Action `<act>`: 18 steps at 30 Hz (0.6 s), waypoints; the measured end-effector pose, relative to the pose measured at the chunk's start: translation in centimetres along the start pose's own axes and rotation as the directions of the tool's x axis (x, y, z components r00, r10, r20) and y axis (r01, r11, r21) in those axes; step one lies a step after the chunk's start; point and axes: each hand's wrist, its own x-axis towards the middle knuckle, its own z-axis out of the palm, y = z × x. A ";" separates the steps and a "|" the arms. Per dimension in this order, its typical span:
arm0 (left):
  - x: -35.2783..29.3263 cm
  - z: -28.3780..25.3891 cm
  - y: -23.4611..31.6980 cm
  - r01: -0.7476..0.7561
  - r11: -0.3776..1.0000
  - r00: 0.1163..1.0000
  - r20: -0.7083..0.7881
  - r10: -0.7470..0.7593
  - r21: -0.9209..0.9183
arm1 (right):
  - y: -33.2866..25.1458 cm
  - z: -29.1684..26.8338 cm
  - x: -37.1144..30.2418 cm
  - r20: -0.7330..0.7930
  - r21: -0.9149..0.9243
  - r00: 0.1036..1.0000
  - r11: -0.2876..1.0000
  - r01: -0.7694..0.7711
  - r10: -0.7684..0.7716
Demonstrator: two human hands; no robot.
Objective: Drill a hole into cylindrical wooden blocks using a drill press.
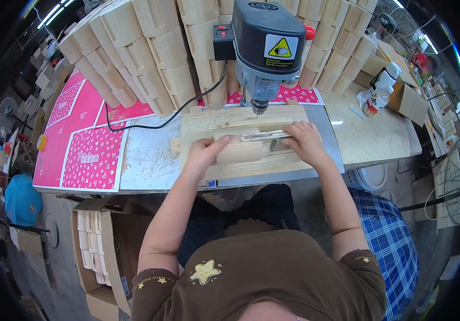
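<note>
A pale wooden block (239, 153), blurred along its lower side, lies between my hands over a wooden board (198, 128). Its left end is gripped by my left hand (204, 154), the thumb resting along the top. At the other end, my right hand (306, 142) curls its fingers over the block's edge. A narrow metal-looking strip (264, 136) runs along the top of the block to my right fingers. A small dark part under those fingers is too blurred to name. Just beyond the block, the bit of a bench drill press (267, 51) points down, apart from it.
Tall stacks of shaped wooden blocks (157, 48) line the back of the bench. A black cord (157, 126) loops across the left side. A white bottle (378, 93) stands at right. Below left, an open cardboard box (113, 251) holds more wooden pieces.
</note>
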 end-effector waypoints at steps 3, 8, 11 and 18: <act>0.8 2.1 -1.3 0.004 0.993 0.994 0.110 0.009 -0.115 | -0.9 1.2 -0.1 -0.060 0.000 0.998 0.999 0.034 -0.034; 0.3 2.4 -4.3 -0.566 0.808 0.818 -0.008 0.575 0.161 | -0.6 1.3 -1.3 -0.275 -0.066 0.961 0.997 -0.047 0.028; -0.8 3.9 -3.3 -0.648 0.531 0.689 0.122 0.715 0.547 | 0.7 2.2 -1.2 -0.323 -0.056 0.938 0.986 -0.155 0.129; 1.5 4.5 -4.3 -0.432 0.505 0.692 -0.085 0.717 0.747 | 1.1 3.6 1.6 -0.244 -0.010 0.963 0.993 -0.119 0.113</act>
